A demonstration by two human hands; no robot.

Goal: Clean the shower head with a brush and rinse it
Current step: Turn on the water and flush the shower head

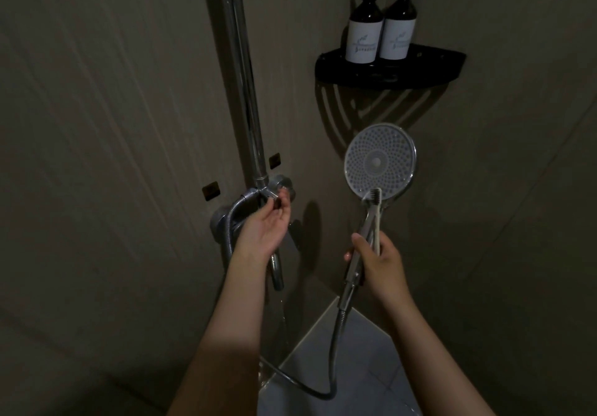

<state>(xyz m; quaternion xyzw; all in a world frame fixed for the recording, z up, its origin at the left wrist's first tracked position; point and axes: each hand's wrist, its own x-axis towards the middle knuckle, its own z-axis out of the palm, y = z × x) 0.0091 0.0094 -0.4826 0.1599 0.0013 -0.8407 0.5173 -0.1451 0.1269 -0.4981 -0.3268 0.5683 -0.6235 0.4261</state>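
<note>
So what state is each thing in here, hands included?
Shower head: held up, face toward the camera, no spray seen.
Brush: held along the handle, bristles at the head's lower rim.
Right hand: grips handle and brush together.
Left hand: pinches the knob.
Spout: water running out.
Bottles: two, upright on the shelf.

Shelf (355, 77), two bottles (363, 39), perhaps soap

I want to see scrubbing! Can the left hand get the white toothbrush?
Probably yes: nothing stands between them. But the left hand pinches the chrome valve knob, and the right hand grips the white toothbrush against the silver shower handle.
</note>
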